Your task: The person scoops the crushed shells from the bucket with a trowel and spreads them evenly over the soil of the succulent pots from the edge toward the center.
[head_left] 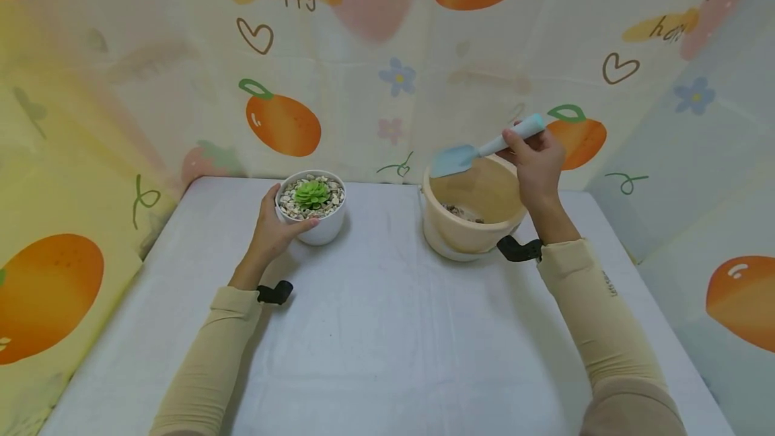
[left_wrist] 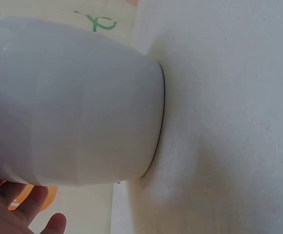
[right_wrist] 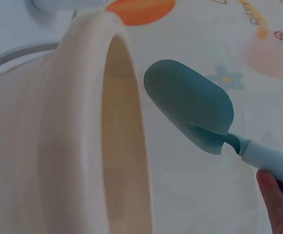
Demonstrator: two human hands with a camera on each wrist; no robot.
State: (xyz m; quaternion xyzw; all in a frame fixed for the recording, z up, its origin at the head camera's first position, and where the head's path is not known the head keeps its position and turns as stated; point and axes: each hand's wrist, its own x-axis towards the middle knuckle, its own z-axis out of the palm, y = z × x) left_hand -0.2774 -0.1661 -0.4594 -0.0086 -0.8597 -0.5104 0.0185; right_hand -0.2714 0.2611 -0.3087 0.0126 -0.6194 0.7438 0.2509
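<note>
My left hand (head_left: 274,231) grips a white flower pot (head_left: 323,229) by its rim and side, thumb across the front. In the pot, a green succulent (head_left: 311,192) sits among pale pebbles (head_left: 290,202). The left wrist view shows the pot's smooth wall, with its base down at the table. With my right hand (head_left: 541,163) I hold a light blue hand trowel (head_left: 454,161) by its pale handle, the blade pointing left above a cream bucket (head_left: 469,234). A little gravel (head_left: 463,212) lies at the bucket's bottom. In the right wrist view the trowel's blade (right_wrist: 192,102) hangs beyond the bucket's rim.
Both pots stand near the back edge of a table covered with a white cloth (head_left: 375,328). Right behind it hangs a patterned curtain (head_left: 363,106) with oranges and flowers. Each wrist carries a black camera mount (head_left: 275,293).
</note>
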